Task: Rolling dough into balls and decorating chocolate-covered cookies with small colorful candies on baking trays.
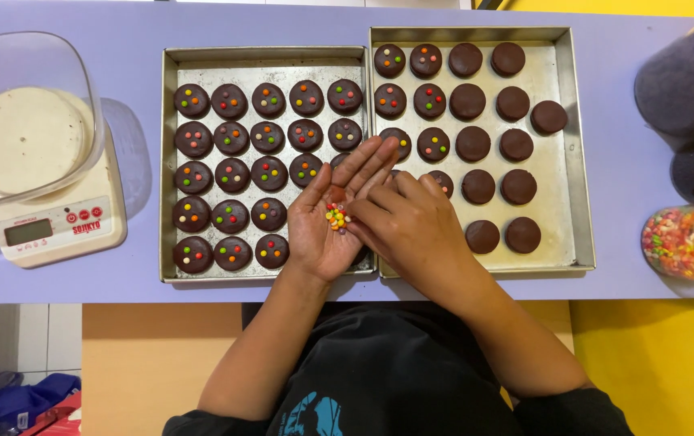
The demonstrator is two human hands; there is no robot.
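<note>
Over the trays' near edges, the cupped left hand cradles candy beads while right-hand fingers pinch one, needing precise placement.

— What's carrying everything from where you sit?

— I see a lavender table running the full width of the view. Two square metal trays sit on it side by side, edges touching: the left tray and the right tray, each bearing round chocolate-coated cookies.

— Anything else on the surface?

— At the far left I make out a white kitchen scale with a clear plastic container on top. On the right edge stand two dark jars, one behind the other, and nearest me a clear jar of coloured sprinkles.
</note>
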